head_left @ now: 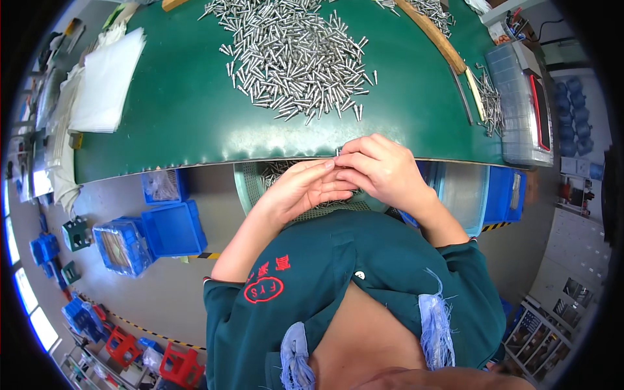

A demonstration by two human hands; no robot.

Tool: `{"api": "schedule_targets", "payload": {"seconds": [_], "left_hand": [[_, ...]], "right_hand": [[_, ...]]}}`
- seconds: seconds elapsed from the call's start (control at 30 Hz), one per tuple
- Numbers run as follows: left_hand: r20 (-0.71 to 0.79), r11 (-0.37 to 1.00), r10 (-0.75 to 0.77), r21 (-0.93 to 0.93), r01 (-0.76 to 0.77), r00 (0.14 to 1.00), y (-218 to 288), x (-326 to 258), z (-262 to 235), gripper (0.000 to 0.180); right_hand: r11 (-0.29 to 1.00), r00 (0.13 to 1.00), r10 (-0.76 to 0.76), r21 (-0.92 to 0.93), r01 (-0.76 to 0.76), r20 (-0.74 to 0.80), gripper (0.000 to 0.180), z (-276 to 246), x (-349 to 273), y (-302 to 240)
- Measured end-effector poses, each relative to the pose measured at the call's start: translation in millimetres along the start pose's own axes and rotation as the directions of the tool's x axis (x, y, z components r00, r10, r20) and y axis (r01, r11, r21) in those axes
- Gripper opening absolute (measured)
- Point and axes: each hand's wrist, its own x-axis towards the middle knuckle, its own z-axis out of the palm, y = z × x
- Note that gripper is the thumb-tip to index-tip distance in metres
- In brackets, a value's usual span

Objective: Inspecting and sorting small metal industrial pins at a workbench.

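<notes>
Just over the near edge of the green workbench (188, 140), my two hands meet. My right hand (387, 170) has its fingers bent in a pinch, with one small silver metal pin (338, 152) showing at the fingertips. Cupped below and beside it, my left hand (300, 186) turns its palm up, its fingers loosely stretched and the thumb tip touching the right fingertips. Beyond them lies a big heap of similar metal pins (296, 62). Under the hands, a pale green basket (248, 188) holds more pins, partly covered by my arms.
A wooden strip (432, 34) divides the heap from other pins at right. Long thin metal rods (489, 104) lie beside a clear plastic case (517, 104). White sheets (110, 81) rest at left. Blue bins (174, 227) stand on the floor; a light blue tub (465, 192) is at right.
</notes>
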Motion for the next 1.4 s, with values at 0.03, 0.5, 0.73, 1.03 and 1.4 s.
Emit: {"api": "schedule_targets", "payload": {"seconds": [0.03, 0.5, 0.73, 1.03, 1.4], "left_hand": [[-0.015, 1.000, 0.001, 0.009, -0.001, 1.000, 1, 0, 3, 0.037], [-0.151, 0.898, 0.199, 0.423, -0.119, 0.968, -10, -3, 17, 0.033], [-0.070, 0.834, 0.204, 0.534, -0.136, 0.977, 0, -13, 21, 0.031], [-0.010, 0.751, 0.319, 0.613, -0.247, 0.948, 4, -17, 20, 0.028], [-0.014, 0.374, 0.757, 0.829, -0.416, 0.653, 30, -6, -1, 0.020]], "right_hand": [[1.000, 1.000, 0.022, 0.020, -0.022, 0.011, 0.016, -1, -1, -1], [0.960, 0.970, 0.240, 0.141, -0.241, 0.029, 0.041, 4, -7, -9], [0.696, 0.900, 0.389, 0.578, -0.425, 0.194, 0.046, 2, -9, -9], [0.493, 0.897, 0.364, 0.765, -0.414, 0.251, 0.045, -1, -6, -1], [0.864, 0.794, 0.458, -0.008, -0.503, -0.399, 0.039, -90, 58, 189]]}}
